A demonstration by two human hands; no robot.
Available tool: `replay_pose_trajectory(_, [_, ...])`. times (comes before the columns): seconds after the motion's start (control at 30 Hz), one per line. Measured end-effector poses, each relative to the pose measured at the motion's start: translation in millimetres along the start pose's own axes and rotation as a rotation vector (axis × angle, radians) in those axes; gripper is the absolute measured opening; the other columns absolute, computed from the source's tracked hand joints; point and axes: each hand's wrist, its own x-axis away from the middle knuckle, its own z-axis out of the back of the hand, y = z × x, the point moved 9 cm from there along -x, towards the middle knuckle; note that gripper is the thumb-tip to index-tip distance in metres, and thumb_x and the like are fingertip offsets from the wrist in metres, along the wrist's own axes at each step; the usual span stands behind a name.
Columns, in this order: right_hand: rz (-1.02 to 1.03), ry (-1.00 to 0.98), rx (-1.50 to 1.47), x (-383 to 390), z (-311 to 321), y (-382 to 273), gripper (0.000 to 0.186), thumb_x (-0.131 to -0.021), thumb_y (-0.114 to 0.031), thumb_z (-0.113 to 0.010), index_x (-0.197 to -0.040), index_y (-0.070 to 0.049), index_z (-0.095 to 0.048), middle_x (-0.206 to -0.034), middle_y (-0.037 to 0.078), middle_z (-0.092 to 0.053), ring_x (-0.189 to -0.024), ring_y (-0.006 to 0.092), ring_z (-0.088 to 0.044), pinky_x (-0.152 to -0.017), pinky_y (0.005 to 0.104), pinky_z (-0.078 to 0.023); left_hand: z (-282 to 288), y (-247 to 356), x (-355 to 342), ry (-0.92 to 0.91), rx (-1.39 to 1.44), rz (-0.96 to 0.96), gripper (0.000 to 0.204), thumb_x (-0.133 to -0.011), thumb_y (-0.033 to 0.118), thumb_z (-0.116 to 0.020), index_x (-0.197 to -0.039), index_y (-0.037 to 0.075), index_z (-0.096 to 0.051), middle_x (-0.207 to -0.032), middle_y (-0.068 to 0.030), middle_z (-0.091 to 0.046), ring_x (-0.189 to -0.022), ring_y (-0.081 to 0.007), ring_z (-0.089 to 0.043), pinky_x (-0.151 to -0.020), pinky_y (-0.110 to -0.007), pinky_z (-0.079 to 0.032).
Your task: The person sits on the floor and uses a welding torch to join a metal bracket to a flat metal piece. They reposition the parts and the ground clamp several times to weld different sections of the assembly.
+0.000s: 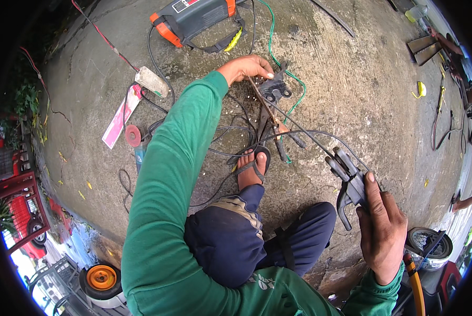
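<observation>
Weathered grey concrete ground (351,95) lay beneath the work; white lettering (265,282) marked the green long-sleeved shirt (165,174), and a printed label (186,5) the boxy dark-grey-and-orange machine (201,21). Right hand (381,226): fingers grasped a black electrode holder (354,185), right of centre, trailing a cable. Left hand (248,68): thumb touched a dark flat metal bracket (274,88), beyond the sandalled foot (250,169); whether the partly hidden fingers gripped it could not be told
</observation>
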Motion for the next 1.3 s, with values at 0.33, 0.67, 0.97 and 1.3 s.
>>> replay_pose_trajectory(0.33, [-0.100, 0.052, -0.168, 1, -5, 24, 0.070, -0.087, 0.004, -0.066, -0.154, -0.005, -0.046, -0.090, 0.020, -0.061, -0.075, 0.0367, -0.065, -0.071, 0.0422, -0.053, 0, 5, 8, 0.030, -0.009, 0.027, 0.019, -0.087, 0.018, -0.083, -0.103, 0.010, -0.077, -0.098, -0.0015, -0.070, -0.087, -0.0127, -0.057, -0.069, -0.031, -0.042])
replay_pose_trajectory(0.67, [0.187, -0.067, -0.129, 8, -4, 0, 0.071, -0.076, -0.003, -0.077, -0.144, -0.010, -0.060, -0.082, 0.012, -0.058, -0.068, 0.0310, -0.061, -0.062, 0.0411, -0.051, -2, 7, 8, 0.009, -0.007, 0.008, 0.017, -0.088, 0.018, -0.082, -0.102, 0.009, -0.077, -0.097, -0.0008, -0.071, -0.083, -0.0127, -0.058, -0.068, -0.031, -0.042])
replay_pose_trajectory(0.97, [-0.058, 0.150, -0.132, 23, 17, 30, 0.076, -0.076, 0.005, -0.071, -0.150, -0.005, -0.053, -0.084, 0.018, -0.056, -0.067, 0.0296, -0.054, -0.066, 0.0394, -0.048, 4, -3, -3, 0.015, -0.081, 0.020, 0.028, -0.087, 0.024, -0.084, -0.112, 0.013, -0.078, -0.122, -0.0111, -0.071, -0.118, -0.0248, -0.059, -0.086, -0.042, -0.045])
replay_pose_trajectory(1.3, [0.060, 0.102, -0.062, 3, 7, 11, 0.076, -0.074, 0.003, -0.075, -0.147, -0.006, -0.056, -0.082, 0.014, -0.054, -0.065, 0.0309, -0.057, -0.060, 0.0419, -0.049, 1, 3, 1, -0.007, -0.083, 0.038, 0.031, -0.087, 0.025, -0.084, -0.115, 0.014, -0.078, -0.135, -0.0142, -0.066, -0.128, -0.0284, -0.055, -0.097, -0.046, -0.043])
